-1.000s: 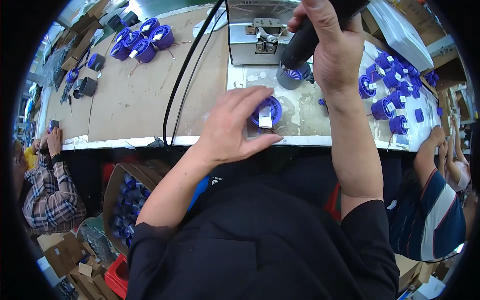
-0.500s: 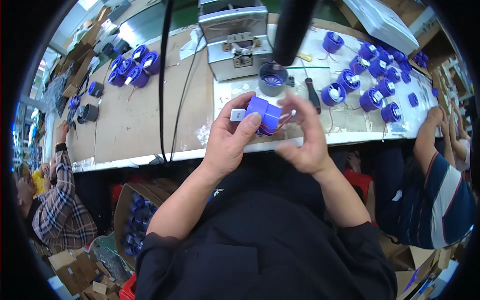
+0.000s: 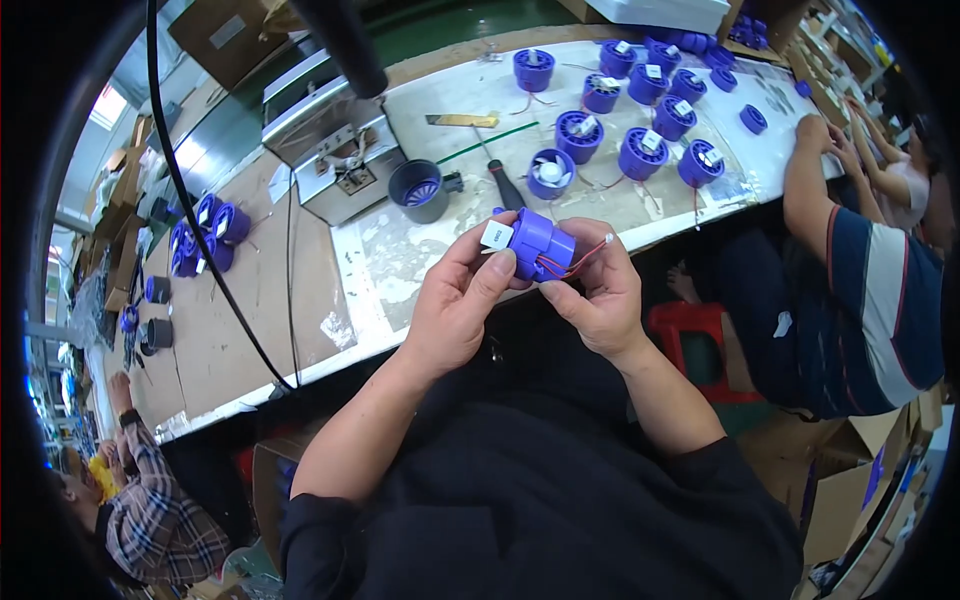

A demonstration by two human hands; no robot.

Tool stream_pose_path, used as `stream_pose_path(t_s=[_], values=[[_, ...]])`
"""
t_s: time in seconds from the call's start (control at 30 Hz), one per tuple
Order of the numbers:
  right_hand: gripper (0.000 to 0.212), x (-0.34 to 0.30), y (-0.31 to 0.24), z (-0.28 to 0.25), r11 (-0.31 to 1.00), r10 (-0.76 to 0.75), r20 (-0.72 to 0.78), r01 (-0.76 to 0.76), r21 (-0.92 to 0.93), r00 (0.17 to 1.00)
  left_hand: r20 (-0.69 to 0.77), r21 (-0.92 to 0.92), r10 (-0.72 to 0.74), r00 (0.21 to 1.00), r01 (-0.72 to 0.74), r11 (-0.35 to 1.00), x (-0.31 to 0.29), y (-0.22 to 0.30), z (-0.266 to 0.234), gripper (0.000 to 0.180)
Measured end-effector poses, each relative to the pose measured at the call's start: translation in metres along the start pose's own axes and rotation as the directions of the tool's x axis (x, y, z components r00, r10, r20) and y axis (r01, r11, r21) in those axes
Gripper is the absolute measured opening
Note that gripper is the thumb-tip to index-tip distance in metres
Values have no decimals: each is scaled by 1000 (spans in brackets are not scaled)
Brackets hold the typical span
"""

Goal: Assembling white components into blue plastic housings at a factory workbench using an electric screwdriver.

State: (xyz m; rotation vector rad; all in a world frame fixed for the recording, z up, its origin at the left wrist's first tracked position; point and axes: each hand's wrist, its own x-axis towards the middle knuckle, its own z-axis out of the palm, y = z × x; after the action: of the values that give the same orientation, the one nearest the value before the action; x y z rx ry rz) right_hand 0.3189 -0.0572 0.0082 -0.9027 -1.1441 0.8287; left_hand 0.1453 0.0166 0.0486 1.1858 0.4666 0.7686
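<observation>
A purple plastic fan housing (image 3: 545,246) is held in front of me above the table's near edge, lying on its side. My left hand (image 3: 452,308) grips its left end, thumb on the near side, beside a white tag (image 3: 497,236) that sticks out there. My right hand (image 3: 607,305) is closed round its right end, fingers behind and thumb at the lower edge. Thin red and dark wires (image 3: 574,268) run from the housing past the right fingers to a small white connector (image 3: 608,239). The palms hide part of the housing.
Beyond my hands stand a dark grey cup (image 3: 418,192) with a purple grille inside, a black-handled screwdriver (image 3: 507,186) and a yellow knife (image 3: 462,120). Several similar purple housings (image 3: 643,154) fill the right side. A metal machine (image 3: 345,160) stands left. Co-workers sit at both sides.
My right hand has come in from beside the housing and now holds its right end. The view has turned toward the right, so the table things appear shifted left.
</observation>
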Motion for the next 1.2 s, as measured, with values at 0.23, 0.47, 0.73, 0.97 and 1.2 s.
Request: stream_pose_path(t_s=[0.23, 0.47, 0.73, 0.97, 1.2], values=[[52, 8, -12, -48, 996, -26, -285, 48, 71, 958, 31, 143, -1, 1000, -4, 990, 20, -4, 27, 43], [45, 76, -39, -183, 974, -228, -669, 160, -163, 708, 19, 305, 12, 1000, -17, 952, 19, -16, 15, 34], [44, 114, -29, -277, 986, -155, -795, 41, -162, 587, -44, 234, -24, 999, 34, 972, 20, -24, 6, 32], [43, 120, -27, -290, 991, -90, -823, -32, -131, 561, -59, 263, -33, 998, 48, 964, 20, -23, 6, 31], [39, 120, -30, -287, 989, -45, -823, -91, -117, 567, -56, 266, -23, 998, 37, 963, 19, -24, 7, 30]])
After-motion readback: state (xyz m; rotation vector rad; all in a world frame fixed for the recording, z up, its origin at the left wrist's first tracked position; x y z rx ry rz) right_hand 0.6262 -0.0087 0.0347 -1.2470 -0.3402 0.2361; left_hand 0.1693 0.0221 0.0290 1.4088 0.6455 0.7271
